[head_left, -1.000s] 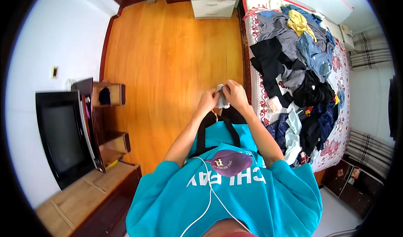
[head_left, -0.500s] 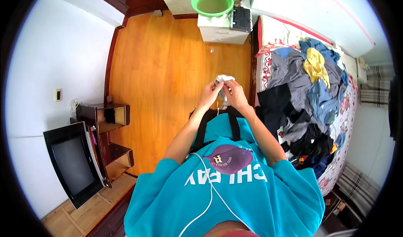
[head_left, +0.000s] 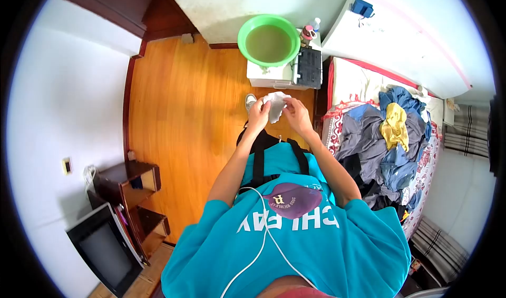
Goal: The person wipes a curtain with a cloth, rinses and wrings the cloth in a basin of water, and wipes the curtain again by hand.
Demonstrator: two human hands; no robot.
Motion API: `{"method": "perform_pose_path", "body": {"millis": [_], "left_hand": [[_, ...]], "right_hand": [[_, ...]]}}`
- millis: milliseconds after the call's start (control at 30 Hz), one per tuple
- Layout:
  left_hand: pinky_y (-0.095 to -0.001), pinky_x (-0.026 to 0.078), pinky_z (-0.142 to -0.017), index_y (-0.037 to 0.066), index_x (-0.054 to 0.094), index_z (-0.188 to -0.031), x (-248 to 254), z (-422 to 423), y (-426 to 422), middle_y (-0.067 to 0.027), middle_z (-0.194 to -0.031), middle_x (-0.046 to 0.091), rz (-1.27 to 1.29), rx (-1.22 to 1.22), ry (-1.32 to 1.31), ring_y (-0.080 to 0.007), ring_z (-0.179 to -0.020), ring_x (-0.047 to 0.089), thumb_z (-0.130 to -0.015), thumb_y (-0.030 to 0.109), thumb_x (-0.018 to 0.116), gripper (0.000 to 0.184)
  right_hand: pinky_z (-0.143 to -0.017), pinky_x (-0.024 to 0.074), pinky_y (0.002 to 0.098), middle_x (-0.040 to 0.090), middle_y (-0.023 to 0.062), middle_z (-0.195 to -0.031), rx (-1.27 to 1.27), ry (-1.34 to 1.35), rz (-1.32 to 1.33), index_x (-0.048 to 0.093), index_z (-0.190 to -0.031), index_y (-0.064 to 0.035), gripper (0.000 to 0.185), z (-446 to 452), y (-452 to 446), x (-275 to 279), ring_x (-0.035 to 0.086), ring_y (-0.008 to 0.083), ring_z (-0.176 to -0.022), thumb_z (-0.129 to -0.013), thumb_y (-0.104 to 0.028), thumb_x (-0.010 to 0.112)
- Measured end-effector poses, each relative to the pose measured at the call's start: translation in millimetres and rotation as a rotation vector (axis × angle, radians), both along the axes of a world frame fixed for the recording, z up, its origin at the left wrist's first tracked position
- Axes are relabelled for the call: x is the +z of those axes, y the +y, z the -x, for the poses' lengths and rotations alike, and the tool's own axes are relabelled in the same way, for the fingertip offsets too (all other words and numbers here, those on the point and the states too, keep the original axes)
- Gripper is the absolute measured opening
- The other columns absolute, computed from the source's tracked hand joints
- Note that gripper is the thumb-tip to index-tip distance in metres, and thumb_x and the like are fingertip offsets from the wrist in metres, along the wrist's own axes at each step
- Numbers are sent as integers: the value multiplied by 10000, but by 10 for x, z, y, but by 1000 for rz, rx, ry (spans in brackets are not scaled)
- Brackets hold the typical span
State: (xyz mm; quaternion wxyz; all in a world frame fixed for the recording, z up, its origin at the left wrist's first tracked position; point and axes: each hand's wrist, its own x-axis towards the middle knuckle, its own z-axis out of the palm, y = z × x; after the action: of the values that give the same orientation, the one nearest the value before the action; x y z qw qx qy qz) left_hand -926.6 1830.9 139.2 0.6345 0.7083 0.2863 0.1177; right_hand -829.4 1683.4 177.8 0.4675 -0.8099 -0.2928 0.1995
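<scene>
A small, thin, greyish-white cloth hangs between my two hands, in front of my body and above the wooden floor. My left hand pinches its left edge. On the other side, the fingertips of my right hand grip its right upper edge. The cloth is partly spread, with its lower end hanging loose. Beyond it a green basin of murky water rests on a white cabinet.
A bottle with a pink lid and a black case-like object share the cabinet top. Right of me, a bed holds heaped clothes. At lower left, a television leans by a dark shelf unit. One shoe shows beneath my hands.
The basin and cabinet now appear nearer and lower in view. The bunched cloth has been opened out, and my hands are slightly farther apart. A shoe has come into sight.
</scene>
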Motion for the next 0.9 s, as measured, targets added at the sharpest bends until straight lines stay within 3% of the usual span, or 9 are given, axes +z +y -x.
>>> {"method": "perform_pose_path", "body": {"millis": [100, 167, 233, 300, 500, 600, 667, 767, 900], "left_hand": [[-331, 470, -702, -1, 627, -1110, 232, -386, 460, -126, -862, 675, -36, -98, 10, -196, -770, 617, -993, 218, 530, 267], [-333, 451, -676, -3, 618, -1111, 243, -657, 749, -106, -822, 647, 22, -144, 8, -180, -738, 578, -989, 221, 533, 269], [-343, 448, -660, -9, 614, -1083, -12, -930, 1007, -107, -798, 641, 102, -197, 22, -187, -723, 581, -987, 244, 540, 281], [-352, 451, -630, 0, 615, -1062, -197, -1164, 1193, -111, -742, 621, 36, -203, 87, -204, -669, 572, -983, 290, 549, 308], [-377, 449, -617, -10, 592, -1027, -864, -1876, 1494, -126, -722, 595, 17, -39, -2, -254, -646, 560, -960, 296, 591, 312], [-386, 440, -612, -35, 543, -959, -1030, -2142, 1667, -141, -699, 566, -30, -57, 131, -262, -641, 541, -933, 227, 626, 276], [-380, 450, -625, -40, 539, -1020, -1157, -2318, 1734, -143, -731, 587, 63, -2, 89, -262, -650, 549, -916, 183, 634, 264], [-379, 473, -671, -45, 536, -1069, -1524, -2513, 1822, -167, -795, 627, 115, 21, 98, -286, -714, 600, -899, 156, 636, 282], [-433, 505, -787, -43, 500, -1206, -1922, -2741, 1883, -252, -974, 668, -14, -26, 170, -401, -898, 658, -882, 140, 613, 388]], "right_hand": [[-758, 523, 356, 638, 186, -1085, -175, -93, -89, 581, -1235, -34, 409, -344, 364, -360, 655, 295, -887, -866, -170, 692], [-687, 494, 323, 653, 139, -957, -248, -6, -123, 573, -1263, -30, 461, -615, 603, -596, 626, 218, -770, -872, -233, 711], [-611, 436, 282, 635, 71, -837, -283, 583, -137, 562, -1277, -5, 504, -796, 735, -457, 546, 122, -687, -874, -258, 728], [-702, 498, 268, 675, 83, -987, -265, 671, -107, 508, -1293, 30, 473, -1018, 856, -502, 623, 118, -878, -912, -175, 700], [-682, 500, 316, 691, 107, -898, -410, 277, 25, 600, -1119, 26, 404, -1641, 1364, -868, 639, 150, -787, -837, -219, 755], [-733, 512, 367, 689, 174, -919, -459, 224, 71, 599, -1119, 18, 426, -1960, 1613, -1120, 665, 268, -823, -818, -244, 749], [-771, 522, 410, 688, 238, -959, -466, 274, 147, 582, -1131, 3, 423, -2114, 1740, -1223, 681, 373, -896, -816, -232, 737], [-745, 514, 365, 690, 176, -922, -473, 259, 128, 598, -1144, -4, 444, -2323, 1858, -1712, 670, 257, -835, -801, -242, 751], [-819, 524, 414, 672, 226, -1016, -395, 94, 166, 533, -1252, -29, 548, -2495, 1959, -2216, 659, 383, -905, -781, -211, 747]]}}
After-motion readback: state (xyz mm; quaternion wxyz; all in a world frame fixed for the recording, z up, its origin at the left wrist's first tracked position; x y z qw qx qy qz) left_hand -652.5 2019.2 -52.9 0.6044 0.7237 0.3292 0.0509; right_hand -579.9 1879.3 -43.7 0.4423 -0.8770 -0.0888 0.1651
